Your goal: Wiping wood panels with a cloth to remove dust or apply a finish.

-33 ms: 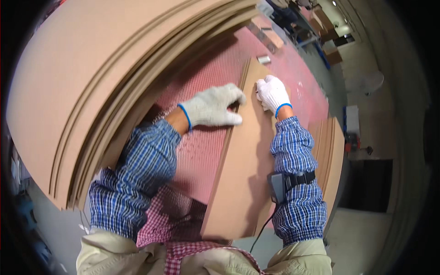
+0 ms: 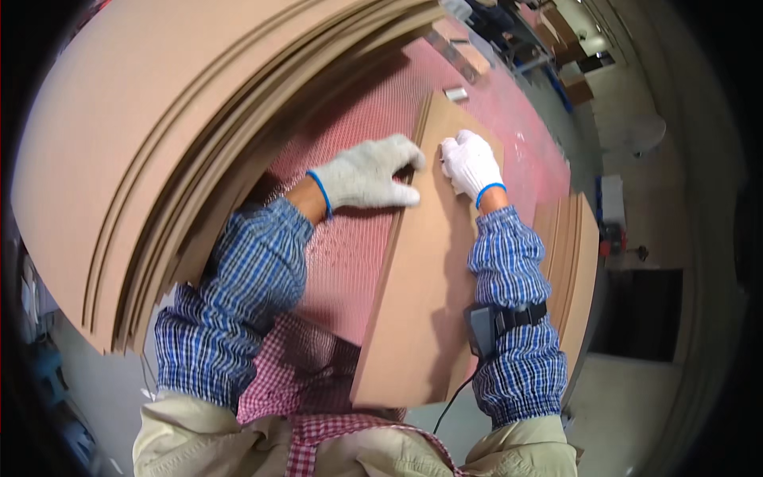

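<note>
A long brown board (image 2: 421, 286) lies flat on a red mesh-patterned table (image 2: 350, 246), running away from me. My left hand (image 2: 367, 176), in a white knit glove, grips the board's left edge near its far end, fingers over the top and thumb along the side. My right hand (image 2: 470, 165), also gloved, rests on the board's top face close beside the left hand, its fingers curled; whether it holds anything small is hidden. A dark device (image 2: 483, 327) is strapped to my right forearm, with a cable hanging from it.
A thick stack of large brown boards (image 2: 159, 151) leans over the table on the left. More brown boards (image 2: 576, 262) lie at the right edge. Small metal pieces (image 2: 455, 94) and blocks (image 2: 477, 57) sit at the table's far end. Boxes (image 2: 576, 89) stand on the floor beyond.
Both hands and the board's far end sit slightly higher in the picture than before. The grip of each hand looks unchanged.
</note>
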Available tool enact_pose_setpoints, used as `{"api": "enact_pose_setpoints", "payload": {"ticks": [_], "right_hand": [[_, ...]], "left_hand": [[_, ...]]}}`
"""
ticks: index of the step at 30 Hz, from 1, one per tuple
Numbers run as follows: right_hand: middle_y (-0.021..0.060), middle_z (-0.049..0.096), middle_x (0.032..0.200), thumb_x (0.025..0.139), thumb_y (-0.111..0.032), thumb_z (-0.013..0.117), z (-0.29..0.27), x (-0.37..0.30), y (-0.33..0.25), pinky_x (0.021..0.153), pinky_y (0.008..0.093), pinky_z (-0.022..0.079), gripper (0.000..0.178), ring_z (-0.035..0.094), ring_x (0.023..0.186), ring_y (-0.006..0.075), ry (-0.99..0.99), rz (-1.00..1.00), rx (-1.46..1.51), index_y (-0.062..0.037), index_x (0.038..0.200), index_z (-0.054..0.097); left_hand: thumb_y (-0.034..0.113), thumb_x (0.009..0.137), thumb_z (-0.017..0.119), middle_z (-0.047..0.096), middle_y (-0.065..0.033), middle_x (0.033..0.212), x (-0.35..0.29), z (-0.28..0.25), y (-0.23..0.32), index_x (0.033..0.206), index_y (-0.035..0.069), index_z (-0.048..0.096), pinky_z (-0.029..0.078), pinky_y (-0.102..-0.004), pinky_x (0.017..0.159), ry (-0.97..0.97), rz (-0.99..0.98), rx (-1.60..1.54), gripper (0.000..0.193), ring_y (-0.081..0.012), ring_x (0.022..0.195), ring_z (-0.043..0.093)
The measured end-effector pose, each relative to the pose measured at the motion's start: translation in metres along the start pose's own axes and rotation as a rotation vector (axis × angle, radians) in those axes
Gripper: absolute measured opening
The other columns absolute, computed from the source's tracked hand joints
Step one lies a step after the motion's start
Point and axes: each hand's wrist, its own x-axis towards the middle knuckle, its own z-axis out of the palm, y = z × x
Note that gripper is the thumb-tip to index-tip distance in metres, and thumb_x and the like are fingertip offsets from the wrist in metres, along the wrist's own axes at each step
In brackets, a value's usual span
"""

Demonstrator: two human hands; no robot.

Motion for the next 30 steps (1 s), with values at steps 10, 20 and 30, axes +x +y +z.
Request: {"api": "enact_pose_setpoints", "payload": {"ticks": [10,20,30], "right_hand": [[0.0271,0.064,0.076,0.099,-0.031,0.054,0.062,-0.257,0.084,0.070,0.0561,0.051,0.027,0.064,0.075,0.0480,0.150,-0.276,-0.253,-0.0043,0.092,0.054],[0.0183,0.068,0.076,0.097,-0.029,0.061,0.063,-0.351,0.159,0.063,0.0436,0.056,0.020,0.070,0.069,0.0339,0.235,-0.217,0.101,-0.0094,0.092,0.063],[0.0163,0.061,0.076,0.089,-0.018,0.062,0.058,-0.323,0.192,0.077,0.0489,0.046,0.018,0.060,0.076,0.0371,0.744,-0.406,-0.086,-0.0040,0.079,0.057]], "left_hand": [[0.037,0.082,0.074,0.063,-0.0164,0.126,0.013,0.009,0.002,0.127,0.004,0.063,0.049,-0.0388,0.103,0.053,-0.003,0.043,0.057,-0.0305,0.118,0.062],[0.027,0.090,0.068,0.071,-0.0104,0.096,-0.089,0.027,0.048,0.111,0.002,0.066,0.055,-0.0333,0.084,0.169,-0.232,-0.160,0.033,-0.0209,0.091,0.069],[0.017,0.096,0.069,0.068,-0.0049,0.081,-0.173,0.055,0.119,0.095,-0.001,0.064,0.058,-0.0266,0.064,0.059,-0.705,-0.462,0.018,-0.0128,0.069,0.067]]}}
